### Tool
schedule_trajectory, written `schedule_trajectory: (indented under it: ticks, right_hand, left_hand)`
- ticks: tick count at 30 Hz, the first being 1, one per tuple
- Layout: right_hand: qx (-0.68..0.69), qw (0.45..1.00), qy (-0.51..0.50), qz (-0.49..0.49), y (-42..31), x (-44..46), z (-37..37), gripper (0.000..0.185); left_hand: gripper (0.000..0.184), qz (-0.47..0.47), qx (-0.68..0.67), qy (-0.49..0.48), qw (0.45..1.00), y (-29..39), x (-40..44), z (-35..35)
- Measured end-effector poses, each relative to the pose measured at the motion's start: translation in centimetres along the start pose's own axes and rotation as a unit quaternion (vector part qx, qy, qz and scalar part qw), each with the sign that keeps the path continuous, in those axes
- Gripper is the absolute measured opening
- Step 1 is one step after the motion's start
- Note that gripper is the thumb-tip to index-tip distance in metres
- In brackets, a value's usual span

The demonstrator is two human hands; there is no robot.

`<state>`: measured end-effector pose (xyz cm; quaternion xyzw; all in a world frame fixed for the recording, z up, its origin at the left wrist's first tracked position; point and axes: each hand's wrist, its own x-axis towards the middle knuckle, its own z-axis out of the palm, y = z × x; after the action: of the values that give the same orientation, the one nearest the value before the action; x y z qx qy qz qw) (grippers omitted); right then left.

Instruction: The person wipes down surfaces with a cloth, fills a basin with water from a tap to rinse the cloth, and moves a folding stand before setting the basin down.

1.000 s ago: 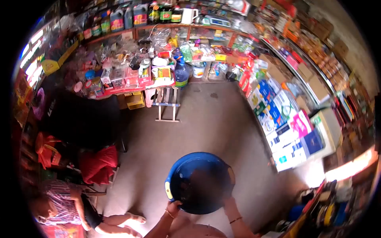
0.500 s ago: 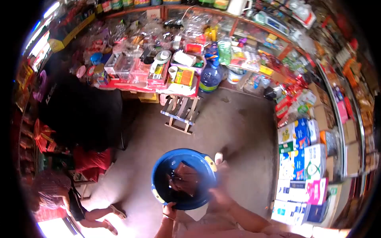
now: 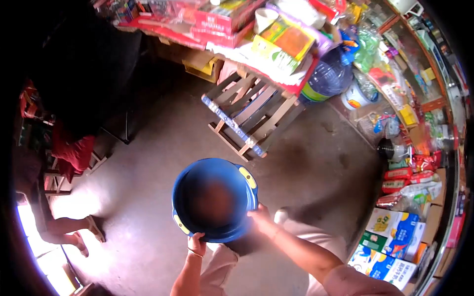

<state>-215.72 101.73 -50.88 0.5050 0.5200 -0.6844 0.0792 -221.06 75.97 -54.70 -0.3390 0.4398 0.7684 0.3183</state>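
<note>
I hold a blue plastic basin (image 3: pixel 181 185) with yellow handle patches in front of my legs. My left hand (image 3: pixel 196 244) is closed on its near rim, just below one yellow patch. Against the right side of the rim, my right hand (image 3: pixel 261 215) grips it, fingers partly hidden by the basin. Inside lies a brownish, blurred mass (image 3: pixel 215 201) whose kind I cannot make out.
A slatted wooden stool (image 3: pixel 247 111) stands ahead beside a goods-covered table (image 3: pixel 170 34). To its right are a large water bottle (image 3: pixel 326 76) and a white bucket (image 3: pixel 356 94). Stacked cartons (image 3: pixel 387 241) line the right. Another person's legs (image 3: pixel 64 224) extend at left.
The view has moved forward and turned, bringing the stool and table closer. My right hand, blurred before, now shows on the rim, and the basin has rotated slightly.
</note>
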Motion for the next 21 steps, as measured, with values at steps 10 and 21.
schedule_trajectory:
  ticks: [10,21]
  right_hand:
    - [0.022,0.999,-0.032,-0.025,12.7,19.6,2.1,0.029]
    - [-0.007,0.926,-0.375,-0.051,-5.6,14.0,-2.2,0.073]
  left_hand:
    - [0.05,0.035,-0.026,-0.07,0.997,-6.4,17.9,-5.9]
    - [0.03,-0.321,0.328,-0.372,0.807,-2.9,11.8,-3.3]
